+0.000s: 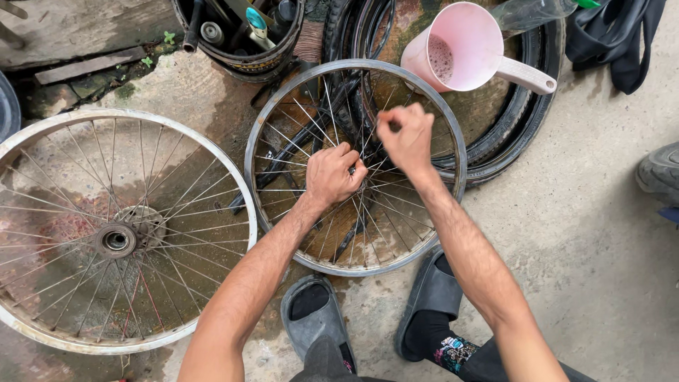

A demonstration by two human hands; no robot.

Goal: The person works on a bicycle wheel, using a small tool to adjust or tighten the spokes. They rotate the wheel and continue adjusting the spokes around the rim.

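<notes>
Small wheel: a bare bike wheel (453, 152) lay flat on the concrete floor (601, 233), right in front of the person's two grey slippers (315, 318).
Left hand: the left hand (332, 175) was curled into a fist at the middle of that wheel, clamped around something small and dark where the spokes met. Couldn't make out what it was.
Right hand: the right hand (407, 138) sat just beside it, a bit higher, fingers pinched together on a thin spoke (373, 152).
Big wheel: a larger wheel (42, 131) with a rusty hub (115, 240) lay off to the left, its rim close to the small one's.
Behind: a pink jug (460, 46) rested on black tyres (527, 120), and a round tub (244, 60) of tools stood near it.
</notes>
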